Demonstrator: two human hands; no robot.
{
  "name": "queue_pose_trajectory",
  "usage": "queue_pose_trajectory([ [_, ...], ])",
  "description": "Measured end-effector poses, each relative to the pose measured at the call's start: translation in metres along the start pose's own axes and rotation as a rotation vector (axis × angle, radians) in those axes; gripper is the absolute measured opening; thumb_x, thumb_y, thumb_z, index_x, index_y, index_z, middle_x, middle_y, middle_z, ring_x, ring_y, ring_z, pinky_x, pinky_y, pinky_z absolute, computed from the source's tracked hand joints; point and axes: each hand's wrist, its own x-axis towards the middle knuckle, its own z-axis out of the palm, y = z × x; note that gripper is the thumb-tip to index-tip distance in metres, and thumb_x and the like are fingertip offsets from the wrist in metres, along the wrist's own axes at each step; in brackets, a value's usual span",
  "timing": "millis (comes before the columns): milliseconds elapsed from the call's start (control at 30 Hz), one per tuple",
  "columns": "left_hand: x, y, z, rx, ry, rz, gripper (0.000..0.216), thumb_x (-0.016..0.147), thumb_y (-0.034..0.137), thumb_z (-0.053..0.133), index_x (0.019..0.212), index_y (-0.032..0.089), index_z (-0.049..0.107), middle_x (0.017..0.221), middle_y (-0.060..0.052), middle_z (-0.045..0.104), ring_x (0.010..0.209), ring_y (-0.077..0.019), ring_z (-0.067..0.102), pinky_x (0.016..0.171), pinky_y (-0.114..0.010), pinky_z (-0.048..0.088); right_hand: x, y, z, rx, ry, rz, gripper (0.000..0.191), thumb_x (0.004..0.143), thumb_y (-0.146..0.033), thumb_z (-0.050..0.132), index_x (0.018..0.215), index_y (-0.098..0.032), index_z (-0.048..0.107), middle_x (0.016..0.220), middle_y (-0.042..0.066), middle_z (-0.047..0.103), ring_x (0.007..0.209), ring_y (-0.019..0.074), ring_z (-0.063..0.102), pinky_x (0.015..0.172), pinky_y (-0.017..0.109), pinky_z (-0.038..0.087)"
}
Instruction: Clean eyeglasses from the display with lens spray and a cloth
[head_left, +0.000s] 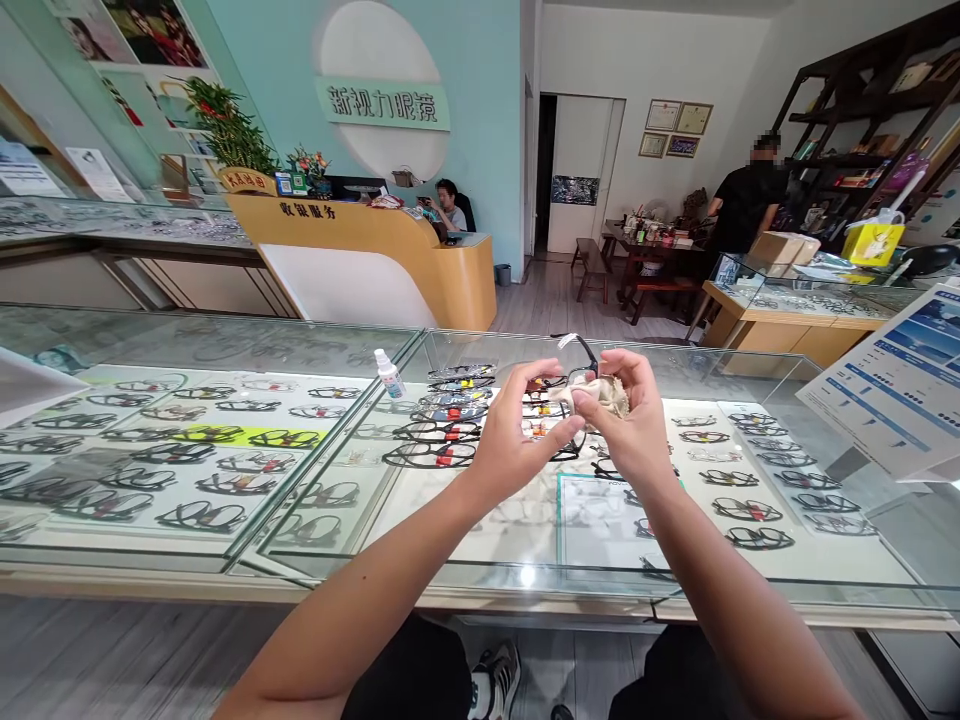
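Both hands are raised above the glass counter, close together in my head view. I have the left hand curled part-way, thumb and fingers gripping the black glasses; some of its fingertips are hidden from me. My right hand is bent round a pale cloth, its thumb pressing the cloth against the glasses. One temple sticks up past the cloth, with a white tag on it. Left of the hands, a small white spray bottle stands upright on the glass, near rows of spectacle frames inside the counter.
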Motion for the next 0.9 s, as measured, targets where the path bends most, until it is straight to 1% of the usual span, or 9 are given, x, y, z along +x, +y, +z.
queue_pose_trajectory([
  [100,0.003,-0.003,0.0,-0.118,-0.031,-0.149,0.05,0.089,0.049,0.082,0.129,0.024,0.065,0.124,-0.01,0.073,0.117,-0.0259,0.07,0.103,-0.042,0.056,-0.004,-0.001,0.002,-0.025,-0.026,-0.035,0.054,0.081,-0.038,0.086,0.125,-0.029,0.056,0.106,0.002,0.059,0.096,0.02,0.066,0.081,0.034,0.058],
  [267,0.007,-0.008,0.0,-0.227,-0.03,-0.201,0.029,0.097,0.047,0.074,0.112,0.023,0.072,0.114,-0.008,0.074,0.107,-0.0223,0.07,0.097,-0.037,0.056,-0.004,-0.005,0.002,0.024,-0.038,0.025,0.054,0.08,-0.039,0.086,0.123,-0.029,0.056,0.107,0.002,0.059,0.1,0.0218,0.067,0.076,0.034,0.061],
  [333,0.007,-0.008,0.001,-0.23,-0.015,-0.193,0.028,0.098,0.046,0.073,0.115,0.024,0.07,0.114,-0.007,0.073,0.107,-0.0213,0.069,0.097,-0.037,0.055,-0.003,-0.005,0.002,0.064,-0.051,0.054,0.054,0.079,-0.039,0.087,0.123,-0.03,0.056,0.107,0.002,0.059,0.099,0.0215,0.067,0.074,0.034,0.062],
  [400,0.005,-0.007,0.002,-0.186,0.083,-0.167,0.032,0.095,0.045,0.076,0.115,0.023,0.065,0.112,-0.007,0.071,0.105,-0.0199,0.068,0.094,-0.035,0.054,-0.002,-0.003,0.002,0.097,-0.064,0.068,0.055,0.08,-0.038,0.086,0.124,-0.03,0.055,0.107,0.002,0.058,0.098,0.0209,0.067,0.072,0.033,0.063],
  [500,0.003,-0.005,0.004,-0.008,0.255,-0.088,0.032,0.091,0.043,0.081,0.096,0.022,0.058,0.092,-0.001,0.063,0.085,-0.0157,0.061,0.079,-0.031,0.051,-0.003,0.001,0.003,0.081,-0.067,0.053,0.056,0.081,-0.037,0.085,0.126,-0.031,0.053,0.11,0.003,0.057,0.102,0.0219,0.067,0.073,0.034,0.063],
  [567,0.002,-0.003,0.005,0.091,0.271,0.004,0.027,0.096,0.037,0.077,0.086,0.022,0.056,0.081,0.001,0.059,0.075,-0.0141,0.055,0.071,-0.029,0.047,-0.005,0.004,0.005,0.038,-0.046,0.016,0.056,0.082,-0.036,0.084,0.128,-0.03,0.052,0.112,0.004,0.058,0.106,0.0232,0.067,0.078,0.036,0.063],
  [700,-0.002,0.0,0.007,0.171,0.225,0.155,0.004,0.102,0.023,0.065,0.103,0.022,0.069,0.094,-0.004,0.073,0.084,-0.0158,0.065,0.076,-0.031,0.052,-0.012,0.008,0.012,-0.081,0.048,-0.129,0.051,0.086,-0.031,0.08,0.128,-0.029,0.052,0.111,0.005,0.06,0.107,0.0229,0.066,0.088,0.039,0.059],
  [800,-0.003,0.003,0.007,0.191,0.199,0.122,0.014,0.102,0.025,0.064,0.113,0.022,0.07,0.108,-0.007,0.077,0.095,-0.0191,0.071,0.082,-0.035,0.056,-0.017,0.01,0.016,-0.177,0.074,-0.238,0.046,0.091,-0.03,0.075,0.13,-0.03,0.05,0.114,0.006,0.061,0.108,0.0229,0.065,0.094,0.041,0.058],
  [900,-0.002,0.006,0.005,0.163,0.184,0.063,0.022,0.099,0.033,0.069,0.117,0.022,0.07,0.11,-0.008,0.077,0.098,-0.0207,0.072,0.084,-0.036,0.057,-0.019,0.01,0.017,-0.221,0.033,-0.308,0.044,0.095,-0.029,0.068,0.134,-0.029,0.048,0.12,0.008,0.061,0.113,0.0245,0.064,0.099,0.044,0.056],
])
